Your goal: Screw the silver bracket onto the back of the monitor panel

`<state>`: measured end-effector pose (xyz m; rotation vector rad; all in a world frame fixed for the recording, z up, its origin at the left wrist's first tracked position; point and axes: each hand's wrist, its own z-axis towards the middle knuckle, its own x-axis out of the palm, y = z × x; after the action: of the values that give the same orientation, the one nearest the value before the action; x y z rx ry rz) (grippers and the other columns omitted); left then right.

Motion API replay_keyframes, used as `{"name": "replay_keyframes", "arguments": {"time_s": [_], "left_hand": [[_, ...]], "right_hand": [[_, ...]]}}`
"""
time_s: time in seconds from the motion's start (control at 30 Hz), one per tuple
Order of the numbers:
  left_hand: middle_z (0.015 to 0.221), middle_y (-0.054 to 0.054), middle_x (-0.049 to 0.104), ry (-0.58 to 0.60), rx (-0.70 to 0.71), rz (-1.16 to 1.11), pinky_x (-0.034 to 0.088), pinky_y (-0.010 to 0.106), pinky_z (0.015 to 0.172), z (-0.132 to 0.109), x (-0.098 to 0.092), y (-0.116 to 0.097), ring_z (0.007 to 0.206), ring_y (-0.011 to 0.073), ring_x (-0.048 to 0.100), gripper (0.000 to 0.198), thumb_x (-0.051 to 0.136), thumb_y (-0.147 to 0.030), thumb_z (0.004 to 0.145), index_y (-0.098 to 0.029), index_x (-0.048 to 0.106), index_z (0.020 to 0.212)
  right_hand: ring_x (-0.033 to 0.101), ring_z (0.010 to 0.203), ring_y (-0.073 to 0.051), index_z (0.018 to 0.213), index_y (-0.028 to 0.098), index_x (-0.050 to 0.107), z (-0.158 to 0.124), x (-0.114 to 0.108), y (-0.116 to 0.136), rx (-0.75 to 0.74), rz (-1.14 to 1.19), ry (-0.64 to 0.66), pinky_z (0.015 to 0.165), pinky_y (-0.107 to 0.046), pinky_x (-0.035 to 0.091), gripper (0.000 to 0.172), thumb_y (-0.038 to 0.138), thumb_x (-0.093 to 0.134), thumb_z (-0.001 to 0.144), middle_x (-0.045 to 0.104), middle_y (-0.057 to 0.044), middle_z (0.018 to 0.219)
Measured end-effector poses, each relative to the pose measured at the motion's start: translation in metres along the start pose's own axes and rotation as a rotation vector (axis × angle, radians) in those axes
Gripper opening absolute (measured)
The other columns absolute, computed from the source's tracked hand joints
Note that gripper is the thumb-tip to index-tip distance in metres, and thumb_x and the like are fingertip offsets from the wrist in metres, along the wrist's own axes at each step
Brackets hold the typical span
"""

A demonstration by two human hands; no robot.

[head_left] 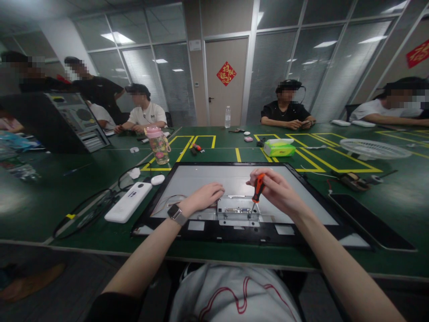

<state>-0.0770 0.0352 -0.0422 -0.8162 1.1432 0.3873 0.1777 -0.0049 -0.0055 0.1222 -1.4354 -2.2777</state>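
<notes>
A monitor panel [187,179] with a black frame lies flat in front of me, its pale metal back facing up. Near its close edge sits a metal bracket box [234,208] with a row of ports along its side. My right hand [276,190] grips an orange and black screwdriver [258,188], which points down with its tip at the right part of the box. My left hand [204,197], with a watch on the wrist, rests at the box's left side, fingers stretched out and holding nothing.
Left of the panel lie a white power bank [129,202], an earbud case [157,180] and black cables [87,210]. A pink-lidded bottle [158,147] and a computer case [77,118] stand beyond. To the right lie a dark flat screen [372,221] and a tissue pack [279,147]. People sit across the table.
</notes>
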Motion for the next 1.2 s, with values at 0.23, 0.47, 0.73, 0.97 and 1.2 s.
{"name": "replay_keyframes", "arguments": {"time_s": [0.23,0.47,0.73,0.97,1.2], "left_hand": [[0.129,0.009,0.064,0.000,0.003,-0.009,0.043,0.035,0.108,0.0001,-0.0001,-0.0005,0.119,0.0216,0.058,0.036,0.035,-0.033,0.103,-0.018,0.065,0.117],[0.131,0.009,0.063,0.001,-0.002,-0.009,0.042,0.036,0.109,0.0004,0.0012,0.0016,0.121,0.0215,0.057,0.036,0.036,-0.034,0.103,-0.018,0.065,0.117],[0.134,0.010,0.062,0.008,-0.020,0.000,0.040,0.035,0.111,0.0006,-0.0003,-0.0007,0.125,0.0217,0.056,0.035,0.037,-0.032,0.103,-0.017,0.065,0.119],[0.134,0.011,0.061,0.014,-0.018,-0.002,0.041,0.035,0.111,-0.0002,-0.0013,-0.0016,0.125,0.0226,0.056,0.036,0.037,-0.032,0.103,-0.016,0.064,0.119],[0.131,0.010,0.063,0.011,-0.006,0.003,0.042,0.034,0.109,0.0003,0.0006,-0.0001,0.122,0.0218,0.057,0.036,0.036,-0.033,0.104,-0.016,0.065,0.117]], "right_hand": [[0.062,0.087,-0.018,0.076,0.025,0.067,-0.0006,0.0014,0.0009,-0.020,0.055,0.019,0.089,-0.039,0.054,0.027,0.051,0.076,0.079,0.062,-0.003,0.094],[0.063,0.079,-0.019,0.091,0.026,0.069,-0.0004,0.0009,0.0006,0.026,0.038,0.024,0.075,-0.036,0.055,0.027,0.052,0.069,0.084,0.064,-0.004,0.088],[0.061,0.076,-0.018,0.098,0.028,0.071,-0.0009,-0.0002,-0.0020,0.050,0.073,0.008,0.071,-0.034,0.053,0.024,0.048,0.068,0.086,0.064,-0.003,0.087],[0.064,0.080,-0.018,0.091,0.026,0.074,-0.0004,-0.0014,0.0001,0.017,0.080,0.000,0.074,-0.033,0.054,0.021,0.045,0.075,0.081,0.066,-0.003,0.091],[0.065,0.079,-0.020,0.101,0.024,0.073,0.0010,0.0024,0.0017,0.028,0.067,-0.024,0.072,-0.035,0.052,0.028,0.048,0.068,0.086,0.069,-0.005,0.088]]}}
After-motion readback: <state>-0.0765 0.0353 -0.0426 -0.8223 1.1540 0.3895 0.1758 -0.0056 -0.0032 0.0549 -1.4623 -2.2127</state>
